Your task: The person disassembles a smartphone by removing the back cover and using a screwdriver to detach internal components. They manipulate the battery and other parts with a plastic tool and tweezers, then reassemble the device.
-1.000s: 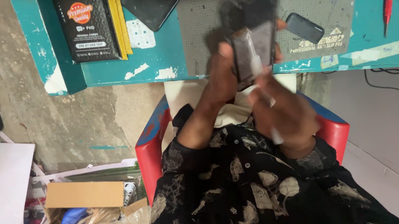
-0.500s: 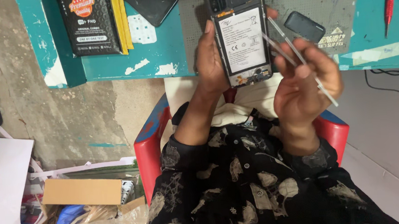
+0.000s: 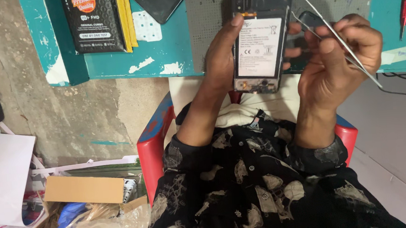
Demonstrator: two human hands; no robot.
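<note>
My left hand (image 3: 222, 55) is closed around an opened smartphone (image 3: 259, 43), thumb along its left edge and fingertips showing at the right edge, holding it upright above the lap, back side toward me. The back cover is off: a flat white-labelled battery (image 3: 258, 48) fills the middle, with a dark circuit board and camera section above it and a small board with round metal parts at the bottom. My right hand (image 3: 339, 57) is pinched shut on a pair of thin steel tweezers (image 3: 343, 42), whose long shiny prongs run diagonally from upper left to lower right, just beside the phone and not touching it.

Compared with half a second ago, the phone sits a little higher and straighter, and the tweezers have lifted and swung nearer to its right edge; a second ago the phone was a tilted blur.

Behind the hands lies a grey perforated mat (image 3: 215, 13) on a chipped teal workbench (image 3: 161, 60), with a glossy black parts packet (image 3: 94, 21) at left and a red-handled screwdriver (image 3: 405, 0) at right. Below is a red plastic chair (image 3: 155, 141); cardboard and crumpled plastic lie on the floor.
</note>
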